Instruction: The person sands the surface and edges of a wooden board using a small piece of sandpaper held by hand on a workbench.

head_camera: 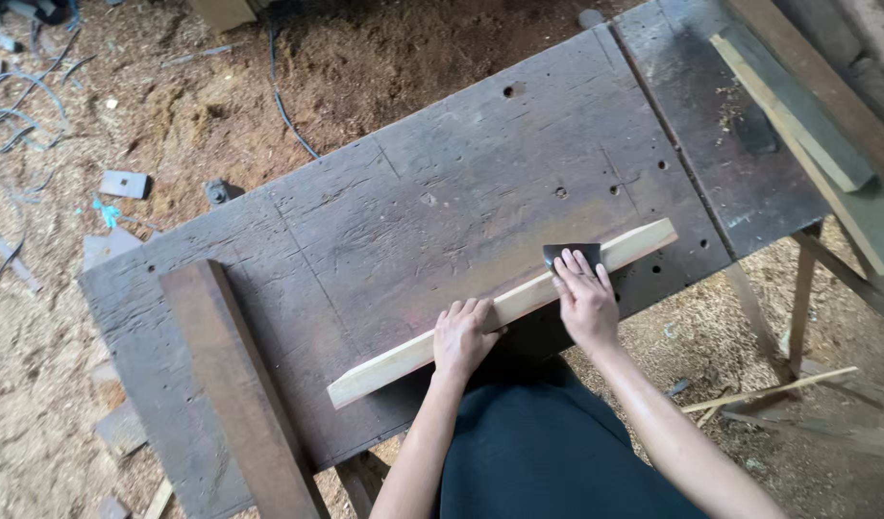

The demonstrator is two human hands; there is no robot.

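Two hands: left (461, 338) pins strip (504, 308), right (584, 300) presses sandpaper (569, 254).

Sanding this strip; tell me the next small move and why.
Probably slide the right hand with the dark sandpaper along the pale wooden strip toward the far end, since paper lies flat mid-strip while the left hand pins it to the workbench.

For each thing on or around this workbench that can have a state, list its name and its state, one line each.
Left hand: flat on the pale wooden strip, pressing it down.
Right hand: fingers spread on the dark sanding sheet.
Dark sanding sheet: lying on the strip, partly covered.
Pale wooden strip: flat, slanting across the workbench.
Workbench: worn, drilled with holes.
Dark beam: lying on the workbench.
Ground: covered in sawdust.
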